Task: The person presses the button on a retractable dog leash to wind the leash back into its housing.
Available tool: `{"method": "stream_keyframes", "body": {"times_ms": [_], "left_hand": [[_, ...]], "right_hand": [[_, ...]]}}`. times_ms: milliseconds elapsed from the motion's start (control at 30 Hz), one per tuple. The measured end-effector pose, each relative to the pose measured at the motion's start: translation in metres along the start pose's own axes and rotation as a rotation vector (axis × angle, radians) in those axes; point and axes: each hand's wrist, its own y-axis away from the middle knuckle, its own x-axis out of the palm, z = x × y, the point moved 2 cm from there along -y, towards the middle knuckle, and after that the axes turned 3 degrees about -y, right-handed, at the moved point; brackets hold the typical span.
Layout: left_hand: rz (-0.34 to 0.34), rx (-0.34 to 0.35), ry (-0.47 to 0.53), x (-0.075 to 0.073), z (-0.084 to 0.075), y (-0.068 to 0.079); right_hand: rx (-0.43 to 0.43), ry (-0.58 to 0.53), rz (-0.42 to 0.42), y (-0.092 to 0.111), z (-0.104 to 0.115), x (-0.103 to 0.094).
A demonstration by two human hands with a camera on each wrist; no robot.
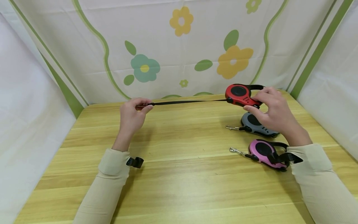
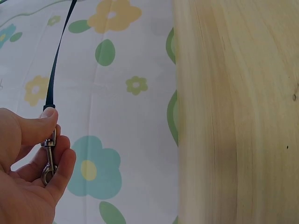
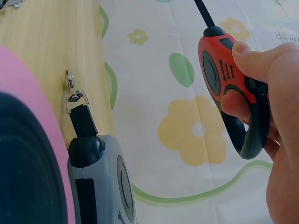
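My right hand grips a red and black retractable dog leash by its body and handle, above the far right of the table. From its nozzle a black strap runs leftward, pulled out nearly straight. At the strap's other end my left hand pinches the metal clip; in the left wrist view the thumb presses near the strap end while the silver snap hook lies against the fingers. In the right wrist view the thumb rests on the red casing and a finger passes through the handle loop.
A grey retractable leash lies on the wooden table below my right hand. Nearer me lies a pink one, partly covered by the wrist camera; both clips point left. A flowered white curtain hangs behind the table.
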Motion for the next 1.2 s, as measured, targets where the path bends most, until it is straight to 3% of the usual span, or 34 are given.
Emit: {"method": "stream_keyframes", "body": {"times_ms": [667,1200], "left_hand": [[0.003,0.023,-0.001,0.0023,-0.0029,0.0015],[0.003,0.038,-0.008,0.0026,-0.0057,0.0021]], "right_hand": [[-0.052,0.005,-0.021,-0.0017,0.0034,0.0018],[-0.046,0.000,-0.009,-0.0025,0.0049,0.0031]]}}
